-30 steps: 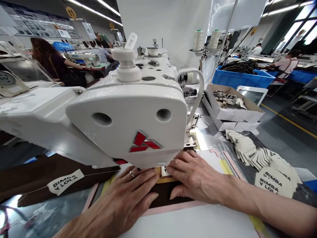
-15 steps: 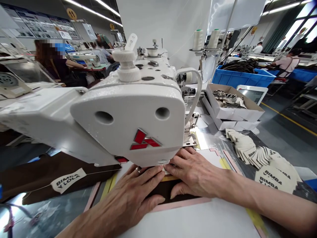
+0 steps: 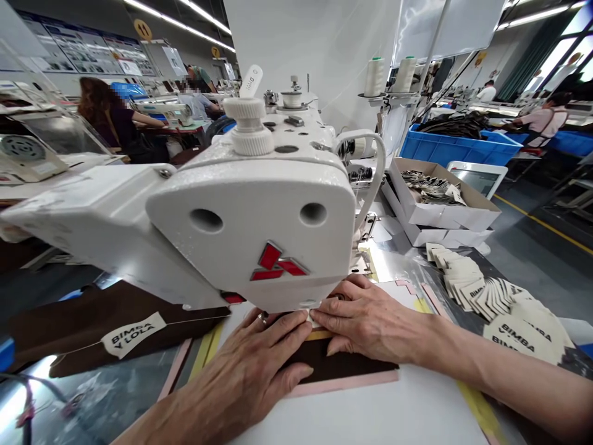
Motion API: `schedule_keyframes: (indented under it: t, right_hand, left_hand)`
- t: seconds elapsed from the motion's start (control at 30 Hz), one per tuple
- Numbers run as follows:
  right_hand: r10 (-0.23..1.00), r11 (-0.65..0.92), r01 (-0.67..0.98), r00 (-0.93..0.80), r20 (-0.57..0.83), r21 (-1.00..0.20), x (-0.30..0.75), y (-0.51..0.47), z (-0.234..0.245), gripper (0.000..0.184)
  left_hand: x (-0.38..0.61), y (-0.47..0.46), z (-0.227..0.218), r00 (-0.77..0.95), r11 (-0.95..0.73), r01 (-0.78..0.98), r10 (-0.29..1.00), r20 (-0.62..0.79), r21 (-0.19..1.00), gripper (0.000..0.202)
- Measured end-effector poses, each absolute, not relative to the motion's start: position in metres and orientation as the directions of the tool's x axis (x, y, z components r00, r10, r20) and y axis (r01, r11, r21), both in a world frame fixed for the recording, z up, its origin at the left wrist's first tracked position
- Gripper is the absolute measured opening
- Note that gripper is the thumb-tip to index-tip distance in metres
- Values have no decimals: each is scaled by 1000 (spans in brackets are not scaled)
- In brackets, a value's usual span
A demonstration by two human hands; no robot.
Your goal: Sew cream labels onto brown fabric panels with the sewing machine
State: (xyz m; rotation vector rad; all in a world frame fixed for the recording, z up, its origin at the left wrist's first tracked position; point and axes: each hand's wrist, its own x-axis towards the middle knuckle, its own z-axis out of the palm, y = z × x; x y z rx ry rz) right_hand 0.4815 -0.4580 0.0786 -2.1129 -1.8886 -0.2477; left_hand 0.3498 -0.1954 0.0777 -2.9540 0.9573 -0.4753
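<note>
Beneath the head of a white sewing machine (image 3: pixel 250 210), my left hand (image 3: pixel 264 358) lies flat with its fingers stretched forward. It presses on a piece of dark brown fabric (image 3: pixel 347 361). My right hand (image 3: pixel 364 315) rests on the same fabric from the right, its fingertips beside the left index fingertip and its thumb apart. A little of a cream label (image 3: pixel 319 326) shows between the fingertips; the machine head hides the rest and the needle. White sheet (image 3: pixel 370 411) with pink and yellow tape strips lies under the fabric.
Brown fabric with a printed cream label (image 3: pixel 133 335) lies on the left. Fanned cream labels (image 3: pixel 472 281) are on the right, near a white cardboard box (image 3: pixel 445 213) of labels. Behind stand a blue crate (image 3: pixel 458 145) and thread cones (image 3: pixel 375 77). Other people work farther off.
The view has shifted slightly, so most things sit farther right. My right thumb has drawn in toward its fingers, uncovering more brown fabric. My left hand keeps its place on the fabric.
</note>
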Motion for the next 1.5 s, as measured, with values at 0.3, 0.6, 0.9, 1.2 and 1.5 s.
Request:
schedule_keyframes:
  t: [0.3,0.6,0.9,1.2,1.5]
  right_hand:
    - [944,-101,989,129,304,-108,482,-457,77,48]
    - [938,-112,988,140,317,-104,480,-459,77,47]
    - [933,-105,986,143,330,-130,481,-458,76,42]
    - [932,-107,985,146,331,-132,480,-458,77,44]
    - [931,-105,985,146,333,-139,480,-457,76,43]
  left_hand:
    - [340,-179,87,733,-786,-604,-613,294,-132,53]
    - [336,-169,80,756,-813,-582,-542,368,-3,34]
    - [332,-171,75,805,-829,-544,-472,359,131,28]
    - [333,-170,75,812,-830,-540,-469,346,143,27]
    - [337,-164,76,763,-801,-596,-546,345,52,31]
